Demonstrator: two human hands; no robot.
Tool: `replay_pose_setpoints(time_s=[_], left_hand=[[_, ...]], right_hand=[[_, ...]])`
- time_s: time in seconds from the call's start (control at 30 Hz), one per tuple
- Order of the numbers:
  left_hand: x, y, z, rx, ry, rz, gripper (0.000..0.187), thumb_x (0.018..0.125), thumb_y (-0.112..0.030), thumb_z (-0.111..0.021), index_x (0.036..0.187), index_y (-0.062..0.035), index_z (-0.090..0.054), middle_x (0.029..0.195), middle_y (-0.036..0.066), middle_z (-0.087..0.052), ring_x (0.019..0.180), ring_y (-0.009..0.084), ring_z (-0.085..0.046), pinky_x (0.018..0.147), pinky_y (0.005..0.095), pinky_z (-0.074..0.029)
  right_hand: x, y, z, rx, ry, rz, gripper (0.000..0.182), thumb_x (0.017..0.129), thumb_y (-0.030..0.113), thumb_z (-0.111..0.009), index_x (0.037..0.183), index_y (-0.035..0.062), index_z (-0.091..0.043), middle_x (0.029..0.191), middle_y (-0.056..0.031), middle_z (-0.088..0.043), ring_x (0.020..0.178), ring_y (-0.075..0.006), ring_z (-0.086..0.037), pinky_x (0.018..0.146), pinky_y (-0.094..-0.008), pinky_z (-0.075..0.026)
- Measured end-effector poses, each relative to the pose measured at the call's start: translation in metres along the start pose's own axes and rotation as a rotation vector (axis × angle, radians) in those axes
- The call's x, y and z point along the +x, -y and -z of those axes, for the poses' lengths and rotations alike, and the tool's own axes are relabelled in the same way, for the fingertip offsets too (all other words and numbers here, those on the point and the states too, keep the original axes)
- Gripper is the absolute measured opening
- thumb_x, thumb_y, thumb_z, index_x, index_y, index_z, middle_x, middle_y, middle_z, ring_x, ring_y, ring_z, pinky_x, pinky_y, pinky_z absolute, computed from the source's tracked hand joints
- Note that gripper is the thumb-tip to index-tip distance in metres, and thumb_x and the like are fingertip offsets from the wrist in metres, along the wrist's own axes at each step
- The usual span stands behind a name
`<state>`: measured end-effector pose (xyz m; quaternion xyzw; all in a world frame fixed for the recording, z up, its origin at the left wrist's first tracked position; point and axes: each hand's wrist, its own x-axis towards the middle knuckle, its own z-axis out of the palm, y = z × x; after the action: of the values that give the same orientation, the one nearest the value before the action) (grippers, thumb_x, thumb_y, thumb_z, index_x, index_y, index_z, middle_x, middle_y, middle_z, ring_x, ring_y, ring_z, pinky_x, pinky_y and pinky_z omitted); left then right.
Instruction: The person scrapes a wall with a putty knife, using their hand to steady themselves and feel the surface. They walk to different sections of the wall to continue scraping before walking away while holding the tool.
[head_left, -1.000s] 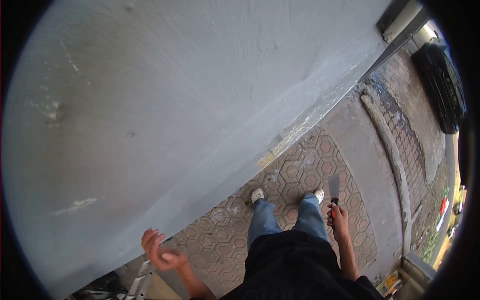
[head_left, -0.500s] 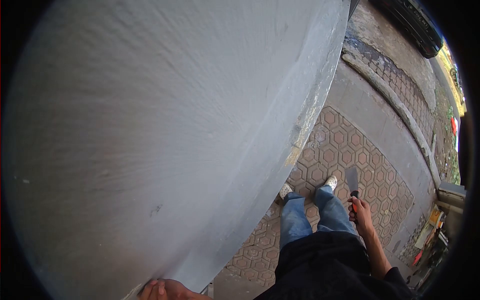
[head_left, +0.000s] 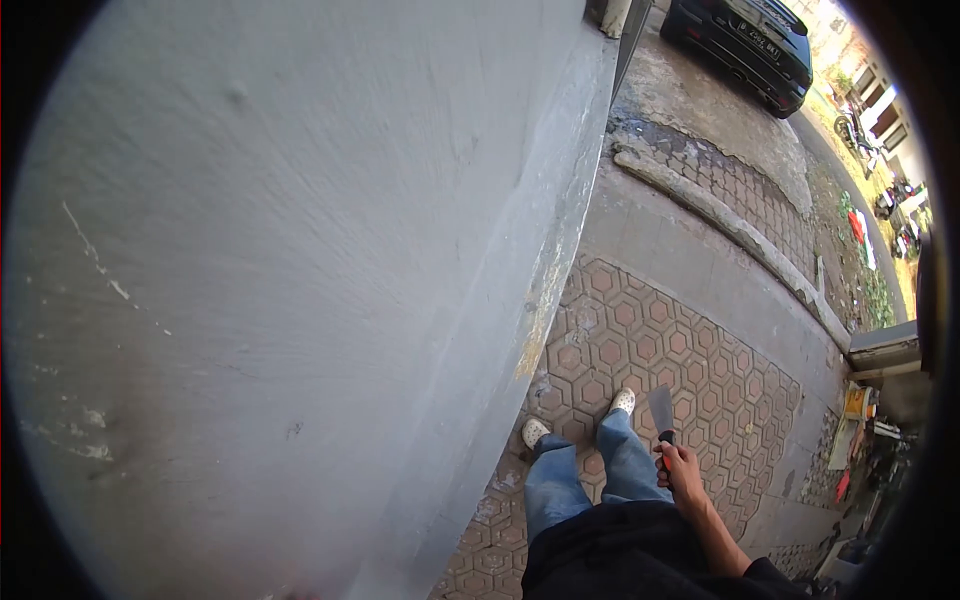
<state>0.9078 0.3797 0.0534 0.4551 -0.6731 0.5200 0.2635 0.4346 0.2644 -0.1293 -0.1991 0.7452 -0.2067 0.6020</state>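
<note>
**Scraper held low beside the grey wall**

The right hand (head_left: 682, 468) is closed around the red handle of a scraper (head_left: 661, 412), blade pointing forward over the hexagon-tiled pavement (head_left: 690, 360), near the right shoe (head_left: 622, 402). The left hand is out of view. For clean scraping, the blade would best meet the grey wall (head_left: 300, 250) at a shallow angle, pressed evenly. A dark car (head_left: 745, 40) is parked well apart.

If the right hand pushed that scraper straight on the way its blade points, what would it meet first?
Probably the paving. The right hand holds the scraper with its blade pointing forward and down, beside the right shoe. Nothing else shows in that line, though depth is hard to judge; the wall lies off to the left.
</note>
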Motion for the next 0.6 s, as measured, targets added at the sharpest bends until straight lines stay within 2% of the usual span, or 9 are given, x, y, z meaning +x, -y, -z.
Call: replay_pose_setpoints(time_s=[0.07,0.2,0.27,0.37,0.5,0.57,0.6], left_hand=[[0.000,0.007,0.001,-0.018,0.005,-0.135,0.049,0.104,-0.033,-0.040,0.080,0.0022,-0.064,0.062,0.009,-0.061,0.046,0.0189,-0.052,0.043,0.0302,-0.043],[0.002,0.006,0.000,-0.056,-0.022,-0.145,0.045,0.103,-0.028,-0.041,0.079,0.0020,-0.064,0.061,0.008,-0.061,0.046,0.0183,-0.052,0.044,0.0299,-0.043],[0.005,0.000,0.001,0.014,0.042,-0.038,0.042,0.102,-0.025,-0.041,0.079,0.0012,-0.064,0.059,0.008,-0.061,0.046,0.0186,-0.051,0.044,0.0298,-0.043],[0.003,-0.005,0.001,0.033,0.028,0.044,0.042,0.102,-0.026,-0.041,0.078,0.0003,-0.064,0.058,0.008,-0.060,0.046,0.0188,-0.051,0.044,0.0298,-0.043],[0.005,-0.006,0.007,0.023,0.057,0.034,0.043,0.102,-0.029,-0.041,0.078,-0.0014,-0.064,0.059,0.008,-0.059,0.046,0.0197,-0.052,0.044,0.0309,-0.043],[0.012,-0.011,0.012,0.118,0.189,0.112,0.043,0.102,-0.030,-0.041,0.078,-0.0027,-0.063,0.059,0.008,-0.059,0.046,0.0203,-0.051,0.044,0.0317,-0.043],[0.012,-0.012,0.014,0.120,0.180,0.106,0.043,0.102,-0.030,-0.041,0.078,-0.0027,-0.063,0.059,0.008,-0.059,0.046,0.0203,-0.051,0.044,0.0317,-0.043]], right_hand=[[-0.004,-0.003,0.009,0.031,-0.013,0.024,0.027,0.099,0.029,-0.054,0.100,0.0018,-0.059,0.069,0.0003,-0.050,0.052,-0.0077,-0.045,0.046,-0.0227,-0.038],[-0.013,-0.002,0.024,0.049,-0.038,0.054,0.027,0.100,0.028,-0.054,0.100,0.0015,-0.058,0.069,0.0006,-0.050,0.052,-0.0073,-0.044,0.046,-0.0225,-0.037],[-0.014,-0.004,0.029,0.053,-0.042,0.060,0.027,0.100,0.028,-0.053,0.100,0.0014,-0.059,0.069,0.0008,-0.050,0.052,-0.0072,-0.044,0.046,-0.0226,-0.037],[-0.010,-0.007,0.033,0.065,-0.052,0.060,0.027,0.100,0.028,-0.053,0.101,0.0011,-0.059,0.069,0.0007,-0.050,0.053,-0.0073,-0.045,0.046,-0.0227,-0.037],[-0.006,-0.003,0.025,0.055,0.040,0.055,0.027,0.099,0.028,-0.054,0.101,0.0009,-0.059,0.069,0.0005,-0.050,0.053,-0.0076,-0.045,0.047,-0.0231,-0.038],[-0.004,0.001,0.017,0.052,0.069,0.055,0.027,0.099,0.028,-0.054,0.101,0.0009,-0.059,0.069,0.0004,-0.050,0.054,-0.0077,-0.045,0.048,-0.0232,-0.038],[-0.004,0.002,0.013,0.051,0.085,0.054,0.027,0.099,0.028,-0.054,0.101,0.0010,-0.059,0.069,0.0004,-0.050,0.054,-0.0077,-0.045,0.048,-0.0232,-0.038]])
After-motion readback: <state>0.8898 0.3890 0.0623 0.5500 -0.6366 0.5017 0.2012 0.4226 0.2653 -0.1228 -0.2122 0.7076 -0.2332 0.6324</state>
